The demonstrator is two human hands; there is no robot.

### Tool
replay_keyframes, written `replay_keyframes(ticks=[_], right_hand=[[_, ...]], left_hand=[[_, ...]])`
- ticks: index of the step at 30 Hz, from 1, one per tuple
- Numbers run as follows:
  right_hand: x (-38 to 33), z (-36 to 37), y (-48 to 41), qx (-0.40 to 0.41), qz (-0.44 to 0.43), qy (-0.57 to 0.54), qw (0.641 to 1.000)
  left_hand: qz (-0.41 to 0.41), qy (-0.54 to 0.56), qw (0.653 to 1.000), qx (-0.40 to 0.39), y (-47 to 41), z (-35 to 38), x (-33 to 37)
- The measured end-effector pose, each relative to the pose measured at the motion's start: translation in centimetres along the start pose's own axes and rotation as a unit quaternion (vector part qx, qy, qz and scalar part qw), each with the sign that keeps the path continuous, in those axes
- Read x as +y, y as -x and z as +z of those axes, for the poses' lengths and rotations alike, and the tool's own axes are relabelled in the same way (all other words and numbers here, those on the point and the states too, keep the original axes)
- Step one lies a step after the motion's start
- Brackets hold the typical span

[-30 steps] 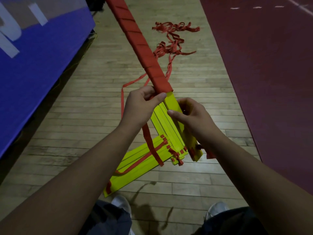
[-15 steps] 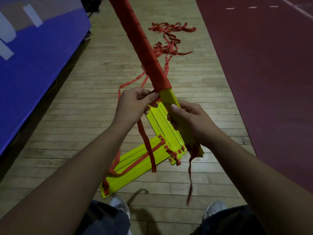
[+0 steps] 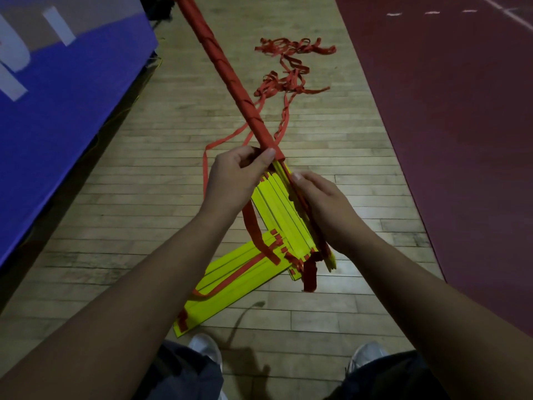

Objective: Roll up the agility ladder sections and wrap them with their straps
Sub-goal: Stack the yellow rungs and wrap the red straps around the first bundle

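Two bare hands meet over the middle of a wooden plank floor (image 3: 150,197), which runs as a wide open lane between a blue padded mat (image 3: 52,105) on the left and a dark red court surface (image 3: 461,140) on the right. A long bundle of yellow ladder rungs (image 3: 284,209) slants from the near right up toward the far left, its far stretch already bound in a spiral of red strap (image 3: 230,79) and its near end still bare yellow. The left hand (image 3: 233,183) is closed around the bundle at the edge of the wrapping, thumb pressed on the red strap, with loose strap hanging down below it. The right hand (image 3: 323,206) is curled along the right edge of the bare rungs, thumb on top, gripping them. A second flat stack of yellow rungs (image 3: 230,287) lies on the floor just below the held bundle, crossed by a red strap. Farther off, a loose tangle of red strap (image 3: 288,67) lies on the planks, trailing back toward the hands. Two pale shoes (image 3: 206,349) stand at the near edge.
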State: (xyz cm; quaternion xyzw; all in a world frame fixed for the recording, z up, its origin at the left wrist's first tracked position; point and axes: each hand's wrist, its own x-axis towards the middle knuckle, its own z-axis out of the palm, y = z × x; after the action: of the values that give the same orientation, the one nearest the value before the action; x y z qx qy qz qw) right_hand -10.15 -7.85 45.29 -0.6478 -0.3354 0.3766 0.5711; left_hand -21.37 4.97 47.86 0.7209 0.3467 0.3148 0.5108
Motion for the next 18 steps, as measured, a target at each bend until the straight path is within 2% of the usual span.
replay_keyframes(ticks=[3, 6, 8, 12, 16, 18], right_hand=[[-0.2, -1.3, -0.3, -0.043, 0.035, -0.044, 0.997], [-0.4, -2.2, -0.3, -0.104, 0.037, -0.14, 0.984], [-0.7, -2.1, 0.0, -0.127, 0.024, -0.167, 0.977], [-0.2, -1.7, -0.2, -0.09, -0.013, -0.124, 0.988], [0.3, -1.8, -0.4, -0.049, -0.025, -0.037, 0.998], [0.5, -1.5, -0.3, -0.028, -0.042, 0.047, 0.998]], left_hand=[[0.007, 0.015, 0.999, -0.037, -0.1, -0.5, -0.2], [0.005, 0.036, 0.997, -0.072, 0.1, -0.4, 0.2], [-0.006, 0.039, 0.997, -0.07, 0.0, -0.3, 0.2], [0.009, -0.031, 0.999, -0.037, -0.5, -0.4, -0.4], [0.002, -0.007, 1.0, -0.009, -0.8, -0.5, -0.4], [-0.011, -0.002, 1.0, -0.013, -0.9, -0.3, -0.5]])
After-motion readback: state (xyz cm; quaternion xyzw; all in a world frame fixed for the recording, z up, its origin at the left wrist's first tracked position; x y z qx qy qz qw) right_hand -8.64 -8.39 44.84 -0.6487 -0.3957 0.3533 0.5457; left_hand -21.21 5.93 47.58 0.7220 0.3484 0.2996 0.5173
